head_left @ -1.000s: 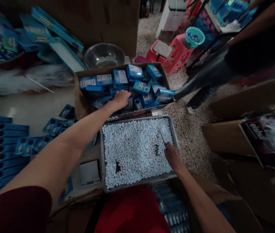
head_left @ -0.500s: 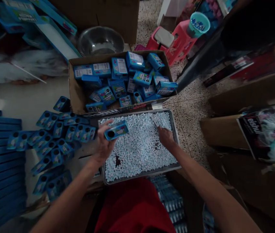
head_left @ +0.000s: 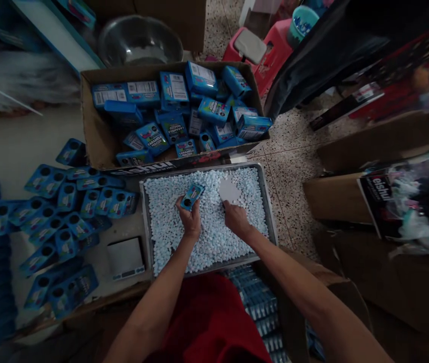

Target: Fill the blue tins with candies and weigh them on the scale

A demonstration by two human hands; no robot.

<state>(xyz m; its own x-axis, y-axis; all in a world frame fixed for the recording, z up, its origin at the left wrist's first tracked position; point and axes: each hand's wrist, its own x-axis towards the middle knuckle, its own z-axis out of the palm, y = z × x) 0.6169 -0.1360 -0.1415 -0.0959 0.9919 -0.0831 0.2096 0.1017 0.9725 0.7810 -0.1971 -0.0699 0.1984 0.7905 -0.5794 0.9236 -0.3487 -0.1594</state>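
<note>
A metal tray (head_left: 145,222) full of small pale blue and white candies (head_left: 210,237) lies in front of me. Over it my left hand (head_left: 189,218) holds a small blue box (head_left: 192,196) tilted upward. My right hand (head_left: 236,217) grips a flat white scoop (head_left: 230,190) heaped with candies, just right of the box. Beyond the tray stands a cardboard carton (head_left: 97,138) with several filled blue boxes (head_left: 176,118) piled inside.
Several flat and folded blue boxes (head_left: 70,201) lie scattered on the floor at the left, beside a small digital scale (head_left: 125,258). A steel bowl (head_left: 140,40) sits behind the carton, pink stools (head_left: 259,48) at the back right. Cardboard boxes (head_left: 350,196) stand at the right.
My left hand drew back from the carton with one blue box and brought it over the tray. My right hand lifted the white scoop loaded with candies toward the box.
</note>
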